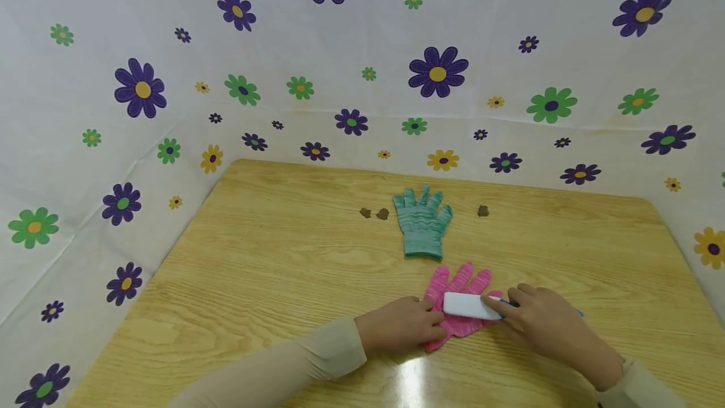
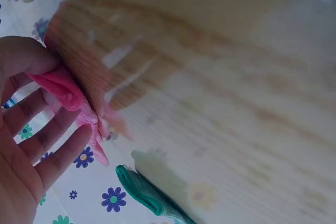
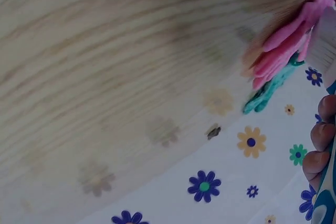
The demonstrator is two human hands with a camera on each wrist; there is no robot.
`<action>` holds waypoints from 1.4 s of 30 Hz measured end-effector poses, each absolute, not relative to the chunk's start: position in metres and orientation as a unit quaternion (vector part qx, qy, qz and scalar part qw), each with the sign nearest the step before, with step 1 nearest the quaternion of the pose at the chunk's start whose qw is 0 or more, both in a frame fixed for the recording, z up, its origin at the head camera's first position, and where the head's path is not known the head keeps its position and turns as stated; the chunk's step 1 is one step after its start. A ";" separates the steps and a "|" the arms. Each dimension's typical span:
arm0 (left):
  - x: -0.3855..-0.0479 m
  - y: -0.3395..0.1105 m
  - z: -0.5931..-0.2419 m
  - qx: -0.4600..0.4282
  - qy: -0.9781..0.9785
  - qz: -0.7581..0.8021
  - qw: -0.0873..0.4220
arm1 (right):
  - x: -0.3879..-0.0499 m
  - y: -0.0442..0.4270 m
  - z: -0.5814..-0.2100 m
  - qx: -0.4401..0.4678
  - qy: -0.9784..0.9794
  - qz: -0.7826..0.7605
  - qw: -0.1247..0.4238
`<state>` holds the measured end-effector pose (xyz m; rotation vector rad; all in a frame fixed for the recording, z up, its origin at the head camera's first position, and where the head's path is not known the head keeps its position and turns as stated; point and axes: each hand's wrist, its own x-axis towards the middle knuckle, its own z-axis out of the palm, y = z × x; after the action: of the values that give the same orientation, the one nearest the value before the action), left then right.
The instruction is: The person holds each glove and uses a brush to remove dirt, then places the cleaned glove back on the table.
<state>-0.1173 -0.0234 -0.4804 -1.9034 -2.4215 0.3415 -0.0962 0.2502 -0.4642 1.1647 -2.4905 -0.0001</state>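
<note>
A pink knit glove (image 1: 467, 326) lies on the table with its fingers pointing away from me. My left hand (image 1: 401, 325) pinches the glove's edge at the left; in the left wrist view the thumb and fingers of that hand (image 2: 31, 124) meet around pink fabric (image 2: 62, 88). My right hand (image 1: 546, 323) grips the handle of a brush (image 1: 467, 305), whose white back lies across the glove. Pale bristles (image 3: 321, 45) and a blue-and-white handle (image 3: 328, 187) show in the right wrist view. The bristle tips' contact with the glove is hidden in the head view.
A green knit glove (image 1: 423, 225) lies flat beyond the pink one. Small brown lumps (image 1: 382, 213) sit to its left, and another brown lump (image 1: 483, 211) to its right. White flowered cloth (image 1: 362, 93) stands around the wooden table (image 1: 272, 250) at the back and sides.
</note>
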 end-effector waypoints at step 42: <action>-0.121 -0.016 -0.482 -0.598 -0.795 0.096 -0.002 | -0.108 0.254 -0.460 0.298 -0.948 0.053 0.103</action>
<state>-0.1208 -0.0159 -0.4822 -1.8822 -2.5028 0.3033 -0.1081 0.2543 -0.4605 0.8786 -2.7955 0.1553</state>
